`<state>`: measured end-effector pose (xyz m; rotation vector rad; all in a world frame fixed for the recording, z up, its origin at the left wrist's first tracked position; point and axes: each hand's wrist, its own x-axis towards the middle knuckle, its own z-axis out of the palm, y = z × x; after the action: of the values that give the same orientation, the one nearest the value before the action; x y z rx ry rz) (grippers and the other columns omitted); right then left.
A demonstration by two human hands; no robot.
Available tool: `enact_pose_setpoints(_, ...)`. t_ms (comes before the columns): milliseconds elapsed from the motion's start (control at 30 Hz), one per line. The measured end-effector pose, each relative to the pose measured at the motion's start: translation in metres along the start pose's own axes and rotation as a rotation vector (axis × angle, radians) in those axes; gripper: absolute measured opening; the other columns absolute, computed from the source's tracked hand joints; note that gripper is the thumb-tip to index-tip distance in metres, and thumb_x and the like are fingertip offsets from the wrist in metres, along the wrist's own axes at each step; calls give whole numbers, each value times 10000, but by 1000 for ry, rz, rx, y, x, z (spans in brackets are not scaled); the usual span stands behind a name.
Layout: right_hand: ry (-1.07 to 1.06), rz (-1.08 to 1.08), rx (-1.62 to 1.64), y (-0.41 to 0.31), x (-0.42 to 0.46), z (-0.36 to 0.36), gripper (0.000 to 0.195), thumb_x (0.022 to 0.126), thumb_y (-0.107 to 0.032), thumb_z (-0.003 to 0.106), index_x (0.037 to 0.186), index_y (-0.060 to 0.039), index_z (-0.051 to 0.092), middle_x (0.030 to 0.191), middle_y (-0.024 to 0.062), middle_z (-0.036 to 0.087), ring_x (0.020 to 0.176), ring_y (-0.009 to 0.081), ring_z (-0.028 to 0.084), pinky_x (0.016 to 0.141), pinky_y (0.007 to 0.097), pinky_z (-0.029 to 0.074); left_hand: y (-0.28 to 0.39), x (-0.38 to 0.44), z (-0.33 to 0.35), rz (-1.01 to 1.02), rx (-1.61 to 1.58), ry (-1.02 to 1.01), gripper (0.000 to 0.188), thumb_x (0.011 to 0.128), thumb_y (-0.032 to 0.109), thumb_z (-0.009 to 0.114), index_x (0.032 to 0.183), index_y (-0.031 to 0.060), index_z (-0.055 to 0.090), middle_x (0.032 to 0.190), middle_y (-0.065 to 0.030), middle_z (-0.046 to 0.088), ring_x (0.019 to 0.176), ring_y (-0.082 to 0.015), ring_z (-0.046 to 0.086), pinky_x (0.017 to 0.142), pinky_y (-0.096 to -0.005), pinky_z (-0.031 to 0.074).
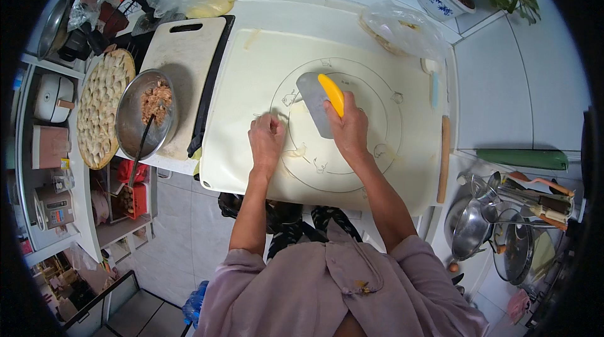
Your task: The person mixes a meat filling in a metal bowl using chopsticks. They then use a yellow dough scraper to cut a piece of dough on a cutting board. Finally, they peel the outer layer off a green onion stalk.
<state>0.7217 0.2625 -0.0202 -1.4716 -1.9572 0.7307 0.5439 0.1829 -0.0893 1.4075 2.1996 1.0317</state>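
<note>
My right hand [351,132] grips the yellow handle of a dough scraper [315,101], whose broad grey metal blade is tilted over the printed circles of a cream kneading mat [240,148]. To its left, my left hand [267,138] is curled closed at the mat's surface, by the outer printed circle. No object shows between its fingers, though their undersides are hidden. Pale smears, apparently flour or dough residue, mark the mat near a scrap-like patch [296,152] between my hands.
On the left, a steel bowl of minced filling [155,101] overlaps a cutting board [181,54], beside a round tray of dumplings [104,106]. A rolling pin [443,160] lies along the mat's right edge. A plastic bag [401,28] and a spoon [433,82] lie at the back right.
</note>
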Motion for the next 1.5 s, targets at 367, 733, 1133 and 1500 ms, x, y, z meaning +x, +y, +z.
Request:
enact_pose_setpoints(367, 6, 41, 39, 13, -32, -19, 315, 933, -234, 663, 1085, -8, 503, 734, 202, 641, 658, 402, 652, 578, 468, 491, -1, 35, 20, -166, -348, 104, 86, 927, 0, 587, 990, -10, 644, 834, -78, 634, 763, -167, 575, 723, -295, 491)
enact_pose_setpoints(733, -209, -370, -222, -16, -14, 23, 227, 926, -182, 654, 1034, -44, 509, 720, 148, 638, 670, 344, 651, 569, 438, 491, -1, -23, 6, -74, 13, 277, 196, 871, 192, 719, 949, 38, 628, 847, -119, 606, 796, -325, 567, 700, -461, 425)
enact_pose_setpoints(1133, -283, -373, -481, -34, -3, 66, 244, 931, -227, 653, 969, -44, 496, 651, 122, 630, 566, 326, 634, 521, 454, 487, -9, -21, 14, -154, 87, 142, 150, 817, 121, 720, 934, 70, 640, 931, -93, 633, 921, -303, 594, 811, -449, 422)
enact_pose_setpoints(1500, -124, -307, -130, -22, 13, 67, 321, 910, -292, 697, 1005, -50, 509, 718, 175, 663, 620, 398, 643, 542, 491, 488, -12, -22, 8, -203, 39, 77, 72, 826, 102, 684, 879, 65, 652, 860, -88, 649, 827, -285, 628, 778, -421, 464)
